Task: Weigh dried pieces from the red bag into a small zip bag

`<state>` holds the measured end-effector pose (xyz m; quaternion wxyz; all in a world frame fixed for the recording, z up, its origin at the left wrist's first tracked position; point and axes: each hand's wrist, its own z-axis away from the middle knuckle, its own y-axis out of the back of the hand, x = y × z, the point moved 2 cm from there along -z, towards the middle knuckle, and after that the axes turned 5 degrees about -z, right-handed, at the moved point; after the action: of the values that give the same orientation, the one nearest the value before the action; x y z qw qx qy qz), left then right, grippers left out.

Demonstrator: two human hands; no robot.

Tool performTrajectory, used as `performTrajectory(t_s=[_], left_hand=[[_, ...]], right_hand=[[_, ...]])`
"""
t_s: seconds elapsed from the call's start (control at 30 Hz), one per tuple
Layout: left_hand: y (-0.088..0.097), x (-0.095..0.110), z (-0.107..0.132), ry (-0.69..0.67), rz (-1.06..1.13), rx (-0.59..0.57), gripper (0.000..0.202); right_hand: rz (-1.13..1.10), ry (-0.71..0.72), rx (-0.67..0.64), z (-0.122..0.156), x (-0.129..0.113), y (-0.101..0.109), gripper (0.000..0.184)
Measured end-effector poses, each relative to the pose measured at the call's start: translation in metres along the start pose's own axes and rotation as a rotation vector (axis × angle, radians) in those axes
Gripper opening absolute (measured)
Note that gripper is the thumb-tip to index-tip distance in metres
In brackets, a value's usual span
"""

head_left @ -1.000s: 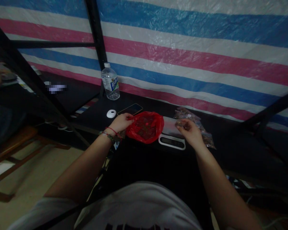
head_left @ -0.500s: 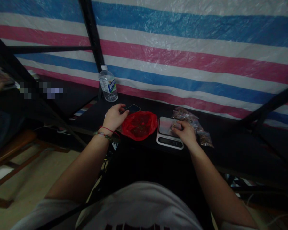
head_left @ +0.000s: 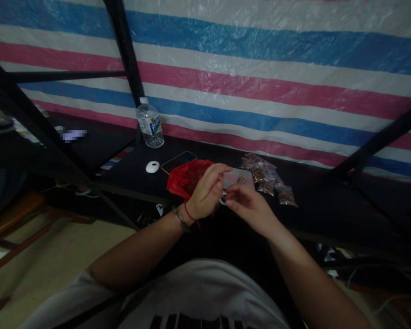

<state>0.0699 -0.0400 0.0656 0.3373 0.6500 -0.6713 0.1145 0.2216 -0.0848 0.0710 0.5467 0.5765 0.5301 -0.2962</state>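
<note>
My left hand [head_left: 207,191] and my right hand [head_left: 248,206] are raised close together in front of a small white scale [head_left: 239,178] on the black table [head_left: 329,205]. The fingers of both hands are curled and pinched toward each other around something too small and dim to name. Just behind my left hand lies a red plastic bag [head_left: 185,177] holding dark brown pieces. Several small clear packets [head_left: 269,182] of the same brown stuff lie to the right of the scale.
A water bottle [head_left: 150,124] stands at the back left by a black post [head_left: 121,50]. A phone [head_left: 178,161] and a white round object [head_left: 152,167] lie left of the bag. A striped tarp [head_left: 260,68] hangs behind. A wooden chair [head_left: 17,219] stands at left.
My left hand came away from the phone and my right hand lifted off the scale. Both drew back and met in front of the scale. The view shifted a little.
</note>
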Motion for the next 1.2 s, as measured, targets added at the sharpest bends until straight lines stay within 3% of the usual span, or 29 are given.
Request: performTrajectory(t_s=[0.17,0.27,0.37,0.47,0.53,0.6,0.67,0.87,0.97,1.07,1.2], left_hand=[[-0.015,-0.006,0.031,-0.067,0.048,0.023,0.051],[-0.013,-0.019,0.039,0.074,0.120,0.063,0.053],[-0.011,-0.032,0.039,0.284,0.385,0.079,0.053],[-0.016,-0.037,0.038,0.525,0.709,-0.135,0.057],[-0.018,-0.037,0.037,0.640,0.769,-0.311,0.057],[-0.016,-0.037,0.033,0.681,0.677,-0.392,0.051],[-0.009,-0.039,0.028,0.678,0.531,-0.379,0.042],[0.009,-0.051,0.017,0.642,0.365,-0.033,0.043],[0.003,-0.049,0.020,0.646,0.344,-0.120,0.040],[-0.005,-0.044,0.025,0.650,0.346,-0.194,0.046],[-0.007,-0.048,0.031,0.812,0.306,-0.294,0.044]], right_hand=[[0.124,0.009,-0.050,0.002,0.014,-0.022,0.011],[0.191,0.085,-0.052,0.000,0.016,-0.022,0.007],[0.171,0.141,0.013,-0.002,0.013,-0.013,0.010],[0.129,0.187,0.043,-0.003,0.011,0.001,0.009],[0.116,0.199,0.058,-0.004,0.012,0.011,0.009],[0.090,0.186,0.079,-0.006,0.016,0.019,0.010],[0.047,0.140,0.094,-0.009,0.021,0.025,0.012],[-0.217,-0.147,0.103,-0.012,0.035,0.027,0.040],[-0.355,-0.203,0.094,-0.012,0.035,0.027,0.039],[-0.291,-0.210,0.047,-0.012,0.032,0.032,0.029],[-0.179,-0.179,0.076,-0.012,0.031,0.049,0.019]])
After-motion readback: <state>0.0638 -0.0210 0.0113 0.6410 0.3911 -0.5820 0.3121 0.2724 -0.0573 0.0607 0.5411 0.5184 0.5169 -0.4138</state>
